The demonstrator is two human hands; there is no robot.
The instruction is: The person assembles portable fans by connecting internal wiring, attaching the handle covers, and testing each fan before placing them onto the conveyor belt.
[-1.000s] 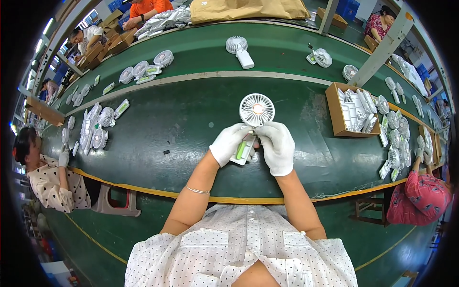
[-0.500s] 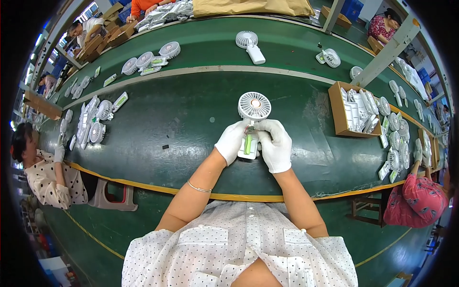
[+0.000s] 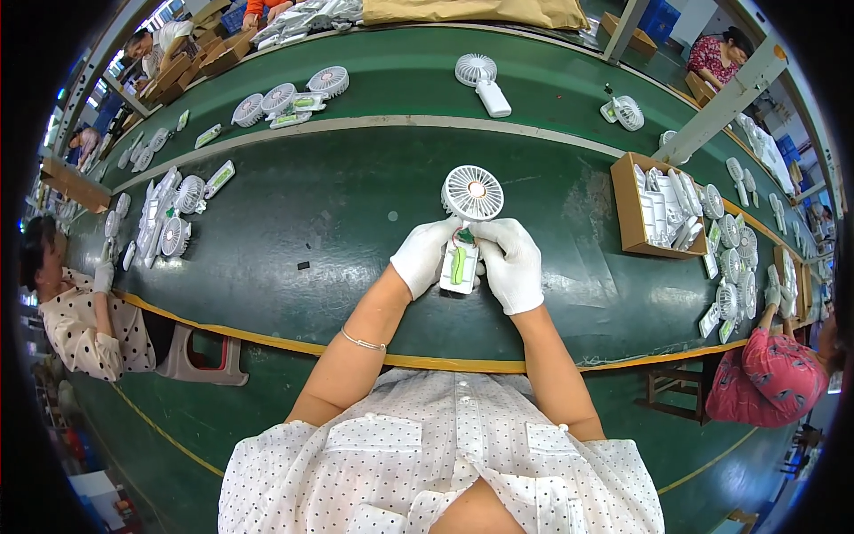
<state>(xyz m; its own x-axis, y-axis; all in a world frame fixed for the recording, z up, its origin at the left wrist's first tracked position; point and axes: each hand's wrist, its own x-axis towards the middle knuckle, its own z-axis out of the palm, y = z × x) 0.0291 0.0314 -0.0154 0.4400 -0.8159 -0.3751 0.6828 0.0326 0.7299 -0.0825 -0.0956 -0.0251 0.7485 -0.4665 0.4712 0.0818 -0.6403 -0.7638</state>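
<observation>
On the green surface [image 3: 356,196], a pile of white fan parts [image 3: 160,214] lies well off to the left, and a small black piece [image 3: 303,265] sits between it and the hands. To the right stands a cardboard box [image 3: 630,209] full of white shells [image 3: 665,209], with a cluster of fans [image 3: 731,258] just beside it. A metal post [image 3: 725,102] rises behind the box and partly hides another fan. On the belt [image 3: 391,98] beyond, one white fan [image 3: 485,84] lies ahead of the hands, with more to either side. Co-workers sit at the far left and right. The fan [image 3: 472,192] is held up between the gloved left hand [image 3: 429,256] and right hand [image 3: 511,265], both closed in on its neck, fingertips close together near a green board [image 3: 466,235] and thin wires. Its round head points away from the person, grille facing up; the open handle [image 3: 470,276], with a green cell [image 3: 457,265] inside, points back toward them. The long axis runs nearly straight away from the body, handle end slightly left.
</observation>
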